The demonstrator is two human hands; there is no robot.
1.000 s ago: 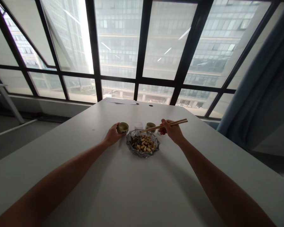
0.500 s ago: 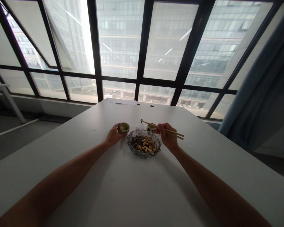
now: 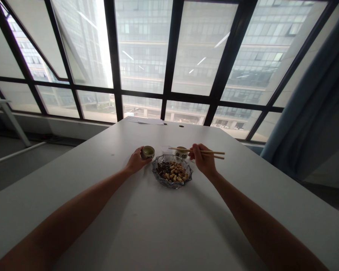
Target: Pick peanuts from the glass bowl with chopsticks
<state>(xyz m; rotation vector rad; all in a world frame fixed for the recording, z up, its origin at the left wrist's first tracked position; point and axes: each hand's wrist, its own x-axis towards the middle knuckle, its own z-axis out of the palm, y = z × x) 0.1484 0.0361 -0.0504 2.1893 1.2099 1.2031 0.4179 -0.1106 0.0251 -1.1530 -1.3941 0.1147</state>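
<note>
My left hand [image 3: 136,161] is wrapped round the side of a small cup [image 3: 148,152] with dark lettering, which is upright at the left of the glass dish. In my right hand [image 3: 202,159] is a pair of wooden chopsticks [image 3: 213,153], pointing left. Their tips are over the space behind the dish, with nothing visible in them. A second lettered cup [image 3: 181,154] stands behind the dish, partly hidden by the chopsticks. The clear, wavy-rimmed glass dish [image 3: 171,184] holds dark seeds [image 3: 163,168] on its left and peanuts [image 3: 177,173] on its right.
A small whitish, see-through item [image 3: 166,149] is behind the dish, its kind unclear. Papers [image 3: 147,121] lie at the far end of the white table [image 3: 158,226], near two round holes. Windows rise beyond, and a blue curtain [image 3: 307,101] hangs at right.
My right hand has shifted slightly right, and the chopsticks have turned nearly level. The small dark piece earlier at their tips is no longer visible there. My left hand and its cup stay put.
</note>
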